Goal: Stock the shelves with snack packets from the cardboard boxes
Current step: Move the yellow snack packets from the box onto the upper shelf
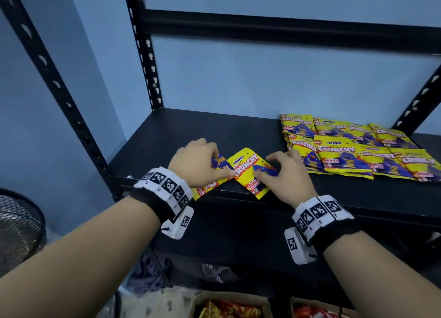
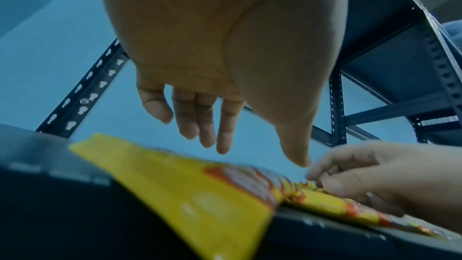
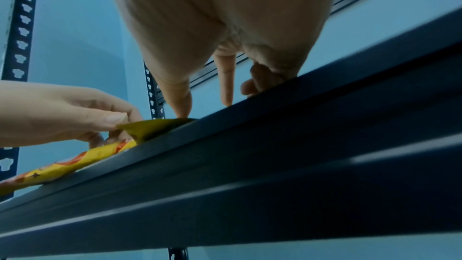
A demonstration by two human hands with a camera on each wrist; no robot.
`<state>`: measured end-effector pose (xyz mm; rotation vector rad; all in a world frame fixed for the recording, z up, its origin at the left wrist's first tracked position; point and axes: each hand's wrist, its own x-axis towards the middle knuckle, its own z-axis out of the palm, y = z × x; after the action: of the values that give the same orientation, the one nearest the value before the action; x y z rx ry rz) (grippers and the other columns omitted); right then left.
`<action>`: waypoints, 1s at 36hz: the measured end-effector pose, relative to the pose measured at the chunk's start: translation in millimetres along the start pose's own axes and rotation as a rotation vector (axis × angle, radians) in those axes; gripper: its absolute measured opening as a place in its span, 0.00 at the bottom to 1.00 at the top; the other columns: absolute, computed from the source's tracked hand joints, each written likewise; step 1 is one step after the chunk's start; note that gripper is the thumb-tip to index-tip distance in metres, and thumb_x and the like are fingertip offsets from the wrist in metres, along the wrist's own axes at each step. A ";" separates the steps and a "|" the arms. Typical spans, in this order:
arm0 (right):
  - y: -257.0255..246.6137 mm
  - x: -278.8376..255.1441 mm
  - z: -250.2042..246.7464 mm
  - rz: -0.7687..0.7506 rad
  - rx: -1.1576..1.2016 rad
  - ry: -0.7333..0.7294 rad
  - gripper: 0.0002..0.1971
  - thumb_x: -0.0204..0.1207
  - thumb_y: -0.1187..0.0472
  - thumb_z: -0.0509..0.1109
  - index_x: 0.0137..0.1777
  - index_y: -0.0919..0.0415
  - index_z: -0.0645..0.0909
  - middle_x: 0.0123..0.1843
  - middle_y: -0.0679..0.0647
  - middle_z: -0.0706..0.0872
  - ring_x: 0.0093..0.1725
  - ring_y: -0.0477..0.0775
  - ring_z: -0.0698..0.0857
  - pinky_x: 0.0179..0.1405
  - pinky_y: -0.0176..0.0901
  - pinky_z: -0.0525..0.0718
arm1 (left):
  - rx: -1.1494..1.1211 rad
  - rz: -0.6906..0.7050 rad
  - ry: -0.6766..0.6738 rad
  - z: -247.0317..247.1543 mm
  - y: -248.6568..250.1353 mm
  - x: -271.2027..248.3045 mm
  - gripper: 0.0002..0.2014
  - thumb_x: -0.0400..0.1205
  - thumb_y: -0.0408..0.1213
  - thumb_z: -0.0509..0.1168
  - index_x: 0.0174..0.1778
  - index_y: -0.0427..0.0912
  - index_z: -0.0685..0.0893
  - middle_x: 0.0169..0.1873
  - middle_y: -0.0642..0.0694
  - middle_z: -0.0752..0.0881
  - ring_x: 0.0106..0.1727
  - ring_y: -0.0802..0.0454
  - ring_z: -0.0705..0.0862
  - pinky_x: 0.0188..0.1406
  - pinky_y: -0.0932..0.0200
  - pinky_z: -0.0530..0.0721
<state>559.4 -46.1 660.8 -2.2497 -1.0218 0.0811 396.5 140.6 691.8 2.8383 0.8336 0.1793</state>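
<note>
Two yellow snack packets lie at the front edge of the black shelf (image 1: 179, 131), both overhanging it. My left hand (image 1: 222, 162) hovers over the left packet (image 1: 210, 186) with its fingers (image 2: 205, 126) relaxed and straight; its thumb tip touches the edge of the right packet (image 1: 248, 172). My right hand (image 1: 262, 166) pinches the right side of that right packet between thumb and curled fingers. In the left wrist view the left packet (image 2: 187, 195) sticks out over the shelf lip. A batch of the same yellow packets (image 1: 358, 148) lies flat in rows at the right of the shelf.
Two open cardboard boxes (image 1: 229, 296) (image 1: 310, 303) with red and yellow packets stand below the shelf. A black fan (image 1: 19, 229) stands at the left. Perforated black uprights (image 1: 143, 55) and a cross beam (image 1: 286, 28) frame the shelf; its left rear surface is bare.
</note>
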 end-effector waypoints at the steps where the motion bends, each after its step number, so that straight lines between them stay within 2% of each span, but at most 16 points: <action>1: -1.4 1.3 1.7 -0.030 -0.004 0.001 0.22 0.73 0.42 0.80 0.63 0.49 0.83 0.62 0.48 0.72 0.60 0.47 0.78 0.61 0.45 0.82 | 0.012 -0.018 0.000 5.2 2.2 -1.0 0.37 0.70 0.81 0.62 0.60 0.54 0.81 0.52 0.53 0.77 0.57 0.50 0.80 0.56 0.46 0.82; 3: -3.0 3.6 6.1 -0.103 -0.019 -0.010 0.19 0.73 0.42 0.79 0.61 0.47 0.85 0.61 0.46 0.74 0.66 0.50 0.73 0.66 0.49 0.78 | 0.033 -0.051 0.003 14.8 7.1 -3.2 0.38 0.71 0.81 0.60 0.65 0.55 0.80 0.56 0.51 0.78 0.60 0.48 0.81 0.58 0.45 0.82; 5: -2.7 4.4 10.5 -0.165 -0.041 -0.057 0.16 0.75 0.41 0.78 0.59 0.43 0.86 0.62 0.44 0.77 0.69 0.52 0.69 0.70 0.54 0.75 | 0.046 -0.073 0.012 23.3 9.7 -5.4 0.38 0.73 0.80 0.59 0.71 0.59 0.77 0.61 0.49 0.78 0.64 0.47 0.80 0.61 0.44 0.81; 9: 4.9 2.2 16.4 -0.193 -0.050 -0.140 0.15 0.78 0.41 0.73 0.63 0.40 0.85 0.67 0.39 0.80 0.70 0.49 0.72 0.74 0.61 0.72 | 0.054 -0.058 0.006 28.9 7.2 -9.5 0.34 0.78 0.77 0.55 0.77 0.65 0.73 0.63 0.47 0.75 0.69 0.45 0.76 0.66 0.42 0.78; 16: 15.9 -3.2 21.5 -0.175 0.013 -0.080 0.17 0.78 0.38 0.73 0.65 0.40 0.85 0.66 0.37 0.81 0.68 0.45 0.75 0.74 0.61 0.71 | 0.053 0.067 -0.123 17.1 -12.2 -12.9 0.27 0.85 0.70 0.51 0.82 0.77 0.61 0.62 0.49 0.69 0.68 0.47 0.70 0.69 0.43 0.72; 20: 16.4 -3.7 23.6 -0.160 0.007 -0.049 0.19 0.78 0.37 0.72 0.65 0.41 0.85 0.66 0.38 0.80 0.67 0.46 0.75 0.75 0.60 0.72 | -0.006 0.089 -0.193 10.3 -22.9 -11.5 0.23 0.85 0.68 0.54 0.78 0.80 0.66 0.62 0.53 0.68 0.69 0.51 0.68 0.71 0.45 0.70; 24: 16.1 -4.5 24.6 -0.117 -0.001 -0.022 0.21 0.78 0.34 0.71 0.65 0.41 0.85 0.66 0.40 0.80 0.69 0.47 0.74 0.75 0.58 0.72 | -0.147 0.108 -0.215 8.6 -32.3 -13.5 0.17 0.84 0.65 0.62 0.69 0.75 0.78 0.62 0.54 0.70 0.70 0.52 0.69 0.74 0.46 0.72; 27: 14.5 -5.3 26.3 -0.101 -0.040 0.006 0.22 0.78 0.33 0.70 0.66 0.43 0.85 0.66 0.42 0.81 0.69 0.49 0.75 0.74 0.59 0.74 | -0.231 0.144 -0.186 9.4 -29.3 -18.3 0.11 0.84 0.62 0.64 0.57 0.65 0.86 0.58 0.54 0.75 0.66 0.56 0.74 0.72 0.49 0.74; 29: 13.0 -5.7 26.9 -0.088 -0.072 0.012 0.24 0.78 0.32 0.69 0.67 0.43 0.84 0.66 0.43 0.81 0.69 0.49 0.75 0.74 0.59 0.74 | -0.283 0.182 -0.149 12.9 -26.7 -20.5 0.12 0.84 0.60 0.65 0.48 0.57 0.87 0.53 0.55 0.79 0.59 0.60 0.78 0.66 0.51 0.78; 31: 12.2 -5.9 26.8 -0.083 -0.092 0.018 0.25 0.78 0.32 0.68 0.68 0.44 0.84 0.67 0.44 0.81 0.70 0.50 0.74 0.74 0.58 0.73 | -0.305 0.211 -0.099 17.6 -25.8 -21.3 0.13 0.84 0.57 0.67 0.43 0.53 0.86 0.49 0.56 0.83 0.55 0.60 0.80 0.68 0.49 0.78; 33: 11.7 -6.4 26.3 -0.085 -0.102 0.017 0.25 0.78 0.31 0.67 0.69 0.44 0.84 0.69 0.44 0.82 0.71 0.50 0.74 0.75 0.58 0.72 | -0.314 0.195 -0.028 21.1 -24.2 -22.4 0.11 0.84 0.54 0.69 0.43 0.51 0.84 0.46 0.56 0.84 0.52 0.59 0.82 0.82 0.44 0.67; 34: 11.2 -7.0 26.0 -0.089 -0.104 0.013 0.26 0.78 0.32 0.68 0.70 0.44 0.84 0.70 0.44 0.82 0.72 0.51 0.74 0.75 0.59 0.72 | -0.300 0.171 0.019 21.8 -23.0 -23.1 0.09 0.83 0.53 0.70 0.46 0.52 0.83 0.47 0.56 0.84 0.53 0.59 0.82 0.85 0.42 0.62; 36: 10.3 -8.5 25.0 -0.105 -0.097 0.003 0.26 0.78 0.33 0.69 0.71 0.44 0.83 0.74 0.43 0.81 0.74 0.52 0.73 0.76 0.60 0.71 | -0.181 0.100 0.116 23.9 -21.2 -24.4 0.15 0.82 0.58 0.69 0.57 0.54 0.83 0.54 0.55 0.82 0.61 0.54 0.79 0.79 0.44 0.69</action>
<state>552.5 -43.5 633.4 -2.2770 -1.1631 -0.0173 369.0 141.6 662.6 2.7203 0.6598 0.4150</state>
